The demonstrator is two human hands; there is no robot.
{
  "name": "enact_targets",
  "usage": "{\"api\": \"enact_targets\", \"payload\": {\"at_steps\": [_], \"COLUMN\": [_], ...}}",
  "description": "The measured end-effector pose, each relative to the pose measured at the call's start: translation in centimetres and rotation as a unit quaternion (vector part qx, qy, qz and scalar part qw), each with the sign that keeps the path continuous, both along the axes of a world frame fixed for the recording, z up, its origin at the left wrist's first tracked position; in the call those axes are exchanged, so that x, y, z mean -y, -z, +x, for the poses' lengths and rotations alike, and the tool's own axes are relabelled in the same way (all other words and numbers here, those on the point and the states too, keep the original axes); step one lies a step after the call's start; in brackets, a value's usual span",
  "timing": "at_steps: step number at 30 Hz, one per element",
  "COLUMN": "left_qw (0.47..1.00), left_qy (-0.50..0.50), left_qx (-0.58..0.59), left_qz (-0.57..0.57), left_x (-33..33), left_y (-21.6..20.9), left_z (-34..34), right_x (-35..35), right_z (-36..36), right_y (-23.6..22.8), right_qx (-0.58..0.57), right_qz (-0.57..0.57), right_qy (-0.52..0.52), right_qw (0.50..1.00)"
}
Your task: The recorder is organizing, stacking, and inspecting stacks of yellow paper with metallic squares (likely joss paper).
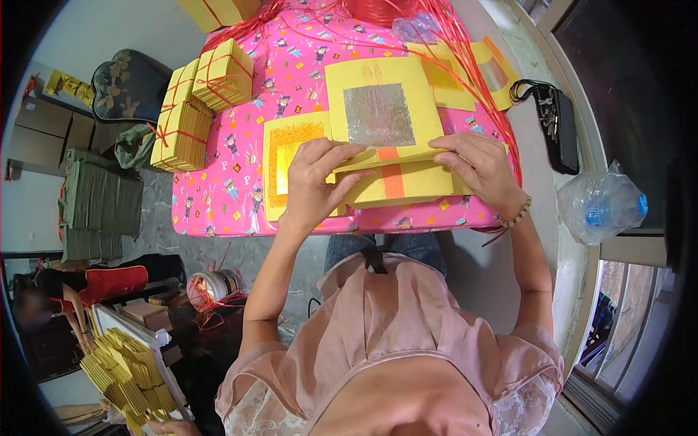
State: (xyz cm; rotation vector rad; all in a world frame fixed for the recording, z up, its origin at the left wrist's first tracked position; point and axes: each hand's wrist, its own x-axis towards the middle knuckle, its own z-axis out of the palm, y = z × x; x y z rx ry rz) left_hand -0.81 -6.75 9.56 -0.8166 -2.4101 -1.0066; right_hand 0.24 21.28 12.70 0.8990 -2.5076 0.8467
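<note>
A wad of yellow joss paper (425, 94) with a silver square in its middle lies before me, its near edge raised. At the left end of that edge, my left hand (320, 174) pinches the paper between thumb and fingers. My right hand (476, 167) pinches the right end the same way, a beaded bracelet on its wrist. Under the raised edge shows more yellow paper (422, 185) with an orange stripe. Beside my left hand lies a sheet with a gold square (287, 156), partly covered by the hand.
Tied yellow bundles (182, 134) stand at the pink tablecloth's (243, 196) left edge. Red plastic strips (465, 58) trail down the right side. Beyond lie a black case (560, 131) and a bagged blue-capped bottle (600, 207). Another person handles folded yellow paper (131, 370) at lower left.
</note>
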Motion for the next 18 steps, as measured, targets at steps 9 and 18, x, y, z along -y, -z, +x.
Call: {"api": "enact_targets", "payload": {"at_steps": [9,18], "left_qw": [0.985,0.926], "left_qy": [-0.011,0.023], "left_qx": [0.07,0.147], "left_qz": [0.157,0.347], "left_x": [-0.9,-2.6], "left_y": [0.8,2.4], "left_z": [-1.2,-1.1], "right_x": [0.1,3.0], "right_z": [-1.1,-1.2], "right_y": [1.4,2.3], "right_qx": [0.041,0.077], "right_qz": [-0.119,-0.217], "right_qy": [0.015,0.018], "right_qw": [0.992,0.973]}}
